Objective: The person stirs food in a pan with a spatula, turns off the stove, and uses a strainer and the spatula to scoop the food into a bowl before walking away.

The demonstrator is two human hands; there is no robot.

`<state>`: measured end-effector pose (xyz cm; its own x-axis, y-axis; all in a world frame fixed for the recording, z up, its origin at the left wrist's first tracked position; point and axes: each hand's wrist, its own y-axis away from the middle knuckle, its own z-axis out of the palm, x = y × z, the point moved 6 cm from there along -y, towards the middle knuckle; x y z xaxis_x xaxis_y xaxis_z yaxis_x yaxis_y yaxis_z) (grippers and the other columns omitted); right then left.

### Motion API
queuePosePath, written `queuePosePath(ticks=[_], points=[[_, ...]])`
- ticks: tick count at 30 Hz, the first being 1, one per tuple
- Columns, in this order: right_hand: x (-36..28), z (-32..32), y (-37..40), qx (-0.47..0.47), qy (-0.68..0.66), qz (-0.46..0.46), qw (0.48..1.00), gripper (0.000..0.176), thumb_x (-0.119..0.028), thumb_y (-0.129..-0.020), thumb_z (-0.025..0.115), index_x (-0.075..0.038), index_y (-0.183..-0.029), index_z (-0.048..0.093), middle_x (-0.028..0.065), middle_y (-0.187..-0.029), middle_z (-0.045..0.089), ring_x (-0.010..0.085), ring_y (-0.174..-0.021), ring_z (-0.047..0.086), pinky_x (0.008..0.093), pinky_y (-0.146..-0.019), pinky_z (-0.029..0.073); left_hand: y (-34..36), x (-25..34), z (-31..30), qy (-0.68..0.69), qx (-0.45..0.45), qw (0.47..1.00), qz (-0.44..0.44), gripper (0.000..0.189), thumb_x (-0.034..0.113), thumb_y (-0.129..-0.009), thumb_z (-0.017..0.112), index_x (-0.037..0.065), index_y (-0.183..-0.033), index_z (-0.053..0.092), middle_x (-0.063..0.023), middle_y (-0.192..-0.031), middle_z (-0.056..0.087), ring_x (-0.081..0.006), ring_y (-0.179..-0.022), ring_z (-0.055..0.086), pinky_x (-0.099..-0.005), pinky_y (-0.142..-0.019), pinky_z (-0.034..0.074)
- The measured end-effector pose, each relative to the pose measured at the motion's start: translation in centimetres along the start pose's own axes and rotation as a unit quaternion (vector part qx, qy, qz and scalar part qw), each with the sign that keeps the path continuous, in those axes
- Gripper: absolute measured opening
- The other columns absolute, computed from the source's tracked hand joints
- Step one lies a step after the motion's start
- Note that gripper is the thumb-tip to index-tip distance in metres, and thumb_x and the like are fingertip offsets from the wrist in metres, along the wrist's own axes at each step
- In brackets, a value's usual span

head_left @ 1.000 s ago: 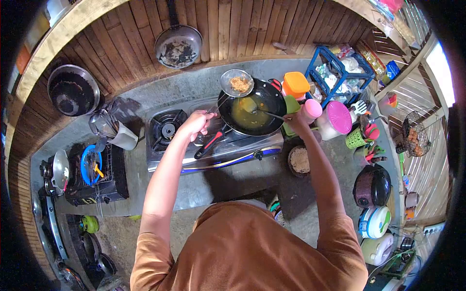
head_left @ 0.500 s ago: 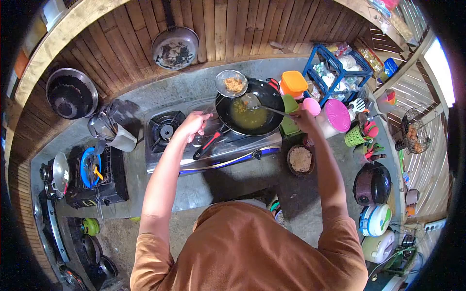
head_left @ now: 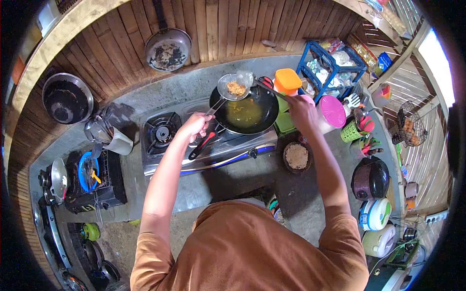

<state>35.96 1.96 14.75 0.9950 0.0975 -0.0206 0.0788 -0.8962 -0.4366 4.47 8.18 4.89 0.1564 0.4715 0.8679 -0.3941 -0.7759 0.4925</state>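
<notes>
A black wok (head_left: 262, 119) with yellow oil sits on the right burner of a steel two-burner stove (head_left: 213, 155). My left hand (head_left: 195, 126) grips the long handle of a round metal strainer (head_left: 232, 87), held over the wok's far left rim with brown fried bits in it. My right hand (head_left: 301, 107) holds a metal spatula (head_left: 252, 81) by its handle; its blade is lifted out of the oil and rests against the strainer's right edge.
The left burner (head_left: 160, 132) is bare. A bowl of brown crumbs (head_left: 296, 156) stands right of the stove. Orange and pink tubs, a blue crate (head_left: 330, 58) and cookers crowd the right side. Pans hang on the wooden wall; a black grill stove (head_left: 94, 182) sits far left.
My right hand has lifted the spatula out of the oil and carried it up and left to the strainer. The strainer stays above the wok's rim.
</notes>
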Motion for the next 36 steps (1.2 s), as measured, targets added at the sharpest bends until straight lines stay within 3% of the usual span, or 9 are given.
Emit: queuePosePath(ticks=[4, 10, 21, 22, 24, 28, 31, 34, 36], points=[[-2.1, -1.8, 0.6, 0.05, 0.009, -0.023, 0.998, 0.025, -0.011, -0.082, 0.046, -0.015, -0.104, 0.058, 0.0141, -0.081, 0.061, 0.0292, -0.064, 0.061, 0.041, -0.051, 0.048, 0.2, -0.1, 0.0, 0.001, 0.001, 1.0, -0.006, 0.021, 0.018, -0.09, 0.046, 0.003, -0.102, 0.054, 0.0059, -0.051, 0.03, -0.0064, -0.043, 0.026, -0.0229, -0.042, 0.023], [1.2, -2.4, -0.1, -0.008, -0.031, 0.098, 0.995, 0.019, -0.014, -0.079, 0.049, -0.011, -0.094, 0.062, 0.0173, -0.079, 0.061, 0.0327, -0.068, 0.06, 0.0444, -0.058, 0.048, 0.5, 0.2, -1.1, -0.012, 0.02, 1.0, -0.001, 0.021, 0.019, -0.09, 0.046, 0.004, -0.103, 0.053, 0.0059, -0.051, 0.03, -0.0062, -0.043, 0.026, -0.0226, -0.041, 0.023], [1.5, 1.7, 1.3, -0.23, -0.037, 0.065, 0.97, 0.015, -0.017, -0.074, 0.057, -0.009, -0.083, 0.067, 0.0116, -0.084, 0.064, 0.0283, -0.081, 0.061, 0.0382, -0.072, 0.048, 1.1, 1.0, -1.6, -0.018, 0.015, 0.999, 0.022, 0.023, 0.019, -0.09, 0.046, 0.003, -0.105, 0.053, 0.0063, -0.05, 0.03, -0.006, -0.041, 0.025, -0.0232, -0.043, 0.025], [2.0, 2.7, 1.4, -0.23, -0.037, 0.064, 0.97, 0.015, -0.017, -0.074, 0.057, -0.009, -0.083, 0.067, 0.0116, -0.084, 0.064, 0.0283, -0.081, 0.061, 0.0382, -0.072, 0.048, 1.2, 1.0, -1.5, -0.018, 0.015, 0.999, 0.022, 0.023, 0.019, -0.09, 0.046, 0.003, -0.105, 0.053, 0.0063, -0.05, 0.03, -0.006, -0.041, 0.025, -0.0232, -0.043, 0.025], [0.8, 5.1, 1.7, -0.223, 0.03, -0.129, 0.966, 0.017, -0.017, -0.073, 0.057, -0.007, -0.083, 0.067, 0.0134, -0.082, 0.064, 0.0301, -0.08, 0.061, 0.04, -0.072, 0.047, 1.3, 1.1, -1.4, -0.008, 0.009, 1.0, 0.023, 0.023, 0.019, -0.09, 0.046, 0.003, -0.105, 0.053, 0.0062, -0.05, 0.03, -0.006, -0.041, 0.025, -0.0233, -0.044, 0.025], [-1.5, 4.9, 1.4, -0.204, -0.065, -0.051, 0.976, 0.017, -0.016, -0.072, 0.055, -0.005, -0.078, 0.066, 0.0148, -0.076, 0.063, 0.0328, -0.077, 0.06, 0.042, -0.071, 0.047, 1.4, 1.1, -1.4, -0.009, 0.007, 1.0, 0.026, 0.023, 0.02, -0.09, 0.046, 0.004, -0.105, 0.053, 0.0063, -0.05, 0.03, -0.006, -0.041, 0.025, -0.0239, -0.045, 0.026], [-2.5, 6.2, 1.1, -0.184, 0.049, -0.055, 0.98, 0.014, -0.014, -0.069, 0.053, -0.006, -0.062, 0.063, 0.015, -0.065, 0.061, 0.0289, -0.069, 0.062, 0.0408, -0.058, 0.049, 1.4, 0.9, -1.5, -0.017, 0.011, 0.999, 0.027, 0.024, 0.02, -0.09, 0.045, 0.004, -0.105, 0.053, 0.0063, -0.049, 0.03, -0.006, -0.041, 0.025, -0.0241, -0.045, 0.027], [-4.0, 8.3, 1.1, -0.147, -0.01, -0.152, 0.977, 0.012, -0.013, -0.067, 0.055, -0.005, -0.06, 0.063, 0.0154, -0.064, 0.06, 0.0302, -0.064, 0.061, 0.0413, -0.054, 0.049, 1.4, 0.7, -1.6, -0.009, 0.013, 1.0, 0.026, 0.024, 0.02, -0.09, 0.045, 0.004, -0.107, 0.053, 0.0063, -0.049, 0.029, -0.0061, -0.041, 0.025, -0.024, -0.046, 0.027], [-2.9, 10.7, 0.8, -0.156, -0.096, -0.016, 0.983, 0.012, -0.013, -0.066, 0.056, -0.005, -0.058, 0.061, 0.0145, -0.067, 0.059, 0.0305, -0.059, 0.059, 0.0411, -0.052, 0.049, 1.5, 0.7, -1.7, -0.012, 0.023, 0.999, 0.026, 0.025, 0.02, -0.09, 0.045, 0.004, -0.108, 0.053, 0.0061, -0.048, 0.029, -0.0063, -0.04, 0.025, -0.024, -0.046, 0.027]])
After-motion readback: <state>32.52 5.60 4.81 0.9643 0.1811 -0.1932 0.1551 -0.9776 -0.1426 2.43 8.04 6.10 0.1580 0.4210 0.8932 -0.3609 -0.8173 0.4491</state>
